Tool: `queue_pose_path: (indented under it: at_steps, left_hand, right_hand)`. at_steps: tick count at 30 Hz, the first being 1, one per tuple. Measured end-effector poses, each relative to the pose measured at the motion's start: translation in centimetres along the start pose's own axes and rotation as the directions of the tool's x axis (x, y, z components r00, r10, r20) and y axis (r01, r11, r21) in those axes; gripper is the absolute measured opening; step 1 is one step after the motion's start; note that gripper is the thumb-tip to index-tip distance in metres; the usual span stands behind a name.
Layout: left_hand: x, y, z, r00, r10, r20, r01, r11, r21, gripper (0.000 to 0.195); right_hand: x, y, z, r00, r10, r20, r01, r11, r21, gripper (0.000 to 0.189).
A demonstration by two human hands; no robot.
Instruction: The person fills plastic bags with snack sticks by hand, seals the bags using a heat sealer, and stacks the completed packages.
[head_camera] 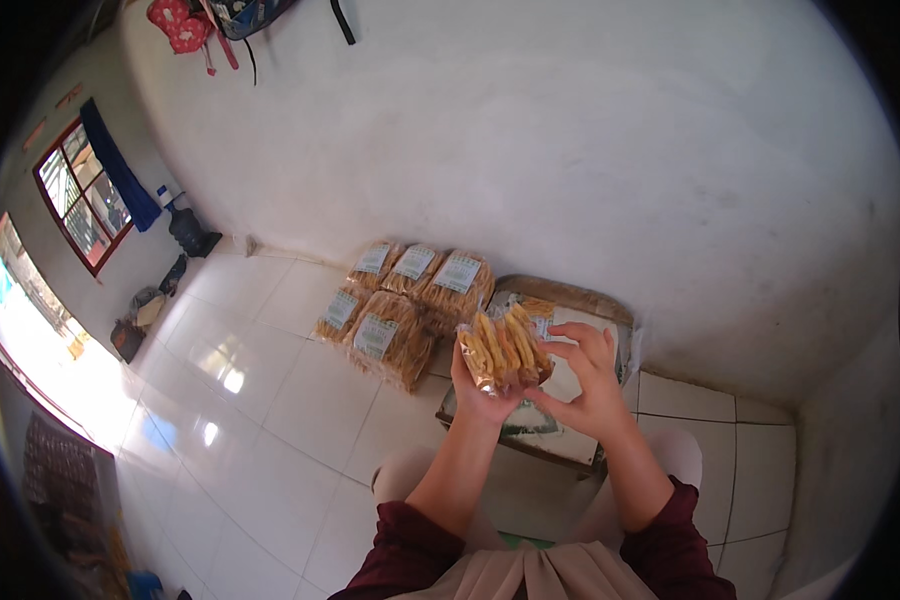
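Note:
My left hand [487, 401] is closed around the lower left side of a clear plastic package of yellow-brown stick snacks [499, 352], held up over a small low table [562, 442]. At the package's right side is my right hand [589, 379], thumb and fingers spread apart, the fingertips near or lightly at the plastic; whether they touch is unclear. Behind the held package, another snack packet with a label [540, 309] lies partly hidden on the table. Left of the table, several filled, labelled snack bags [375, 335] stand grouped on the tiled floor.
A white wall [540, 150] rises behind the table. Along the far left wall are a water jug [187, 229], some bags [127, 337] and a bright doorway [45, 360]. Backpacks [240, 15] hang at upper left. My knees flank the table's front.

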State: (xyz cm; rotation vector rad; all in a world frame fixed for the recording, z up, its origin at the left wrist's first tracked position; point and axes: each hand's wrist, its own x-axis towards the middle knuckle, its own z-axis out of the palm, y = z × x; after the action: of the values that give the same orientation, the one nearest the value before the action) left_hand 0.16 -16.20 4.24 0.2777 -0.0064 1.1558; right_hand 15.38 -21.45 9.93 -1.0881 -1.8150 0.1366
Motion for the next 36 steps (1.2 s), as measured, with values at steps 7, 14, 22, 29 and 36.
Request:
queue_pose_path:
  at_steps: [7,14,22,29,36]
  left_hand:
    - [0.3,0.0,-0.3,0.996,-0.031,0.086,0.038,0.996,-0.087,0.067]
    - [0.1,-0.2,0.5,0.998,0.057,-0.028,-0.056,0.997,0.043,0.061]
    - [-0.2,0.1,0.3,1.000,0.000,0.010,0.001,1.000,-0.021,0.060]
    - [0.1,-0.4,0.6,0.993,0.066,-0.101,-0.056,0.993,0.102,0.059]
    - [0.7,-1.2,-1.1,0.993,0.104,-0.063,-0.084,0.962,0.259,0.051]
  right_hand:
    - [-0.7,2.1,1.3,0.999,0.026,-0.044,-0.024,0.999,0.038,0.039]
    - [-0.2,0.3,0.7,0.987,-0.157,0.044,0.159,0.987,-0.032,0.030]
    - [-0.3,0.7,0.6,0.983,-0.158,0.095,0.164,0.984,-0.066,0.035]
    - [-0.5,0.6,1.1,0.981,-0.158,0.115,0.165,0.985,-0.047,0.038]
    - [-0.1,1.3,1.5,0.991,-0.105,0.081,0.083,0.968,0.236,0.051]
